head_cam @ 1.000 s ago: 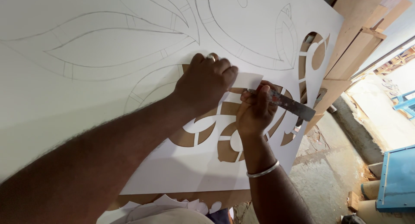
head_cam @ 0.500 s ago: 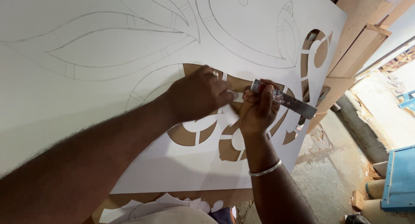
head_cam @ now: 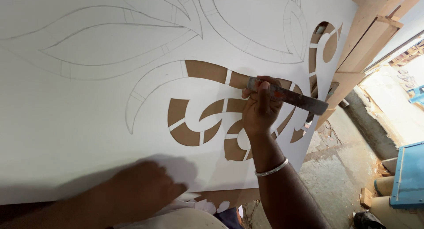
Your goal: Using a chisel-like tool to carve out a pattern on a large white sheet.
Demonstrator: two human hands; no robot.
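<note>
Knife (head_cam: 289, 96) gripped in right hand (head_cam: 259, 109), wrist raised, over sheet (head_cam: 88, 118)

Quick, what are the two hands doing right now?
Left hand: blurred at the lower edge of the white sheet; open or closed cannot be told.
Right hand: closed around a flat metal blade.

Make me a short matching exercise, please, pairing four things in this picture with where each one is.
Things:
1. knife
2. left hand
3. bangle
4. blue panel

Places:
A. on the right wrist
B. on the floor at far right
C. gripped in the right hand
D. at the sheet's lower edge

Pairs: 1-C, 2-D, 3-A, 4-B
</note>
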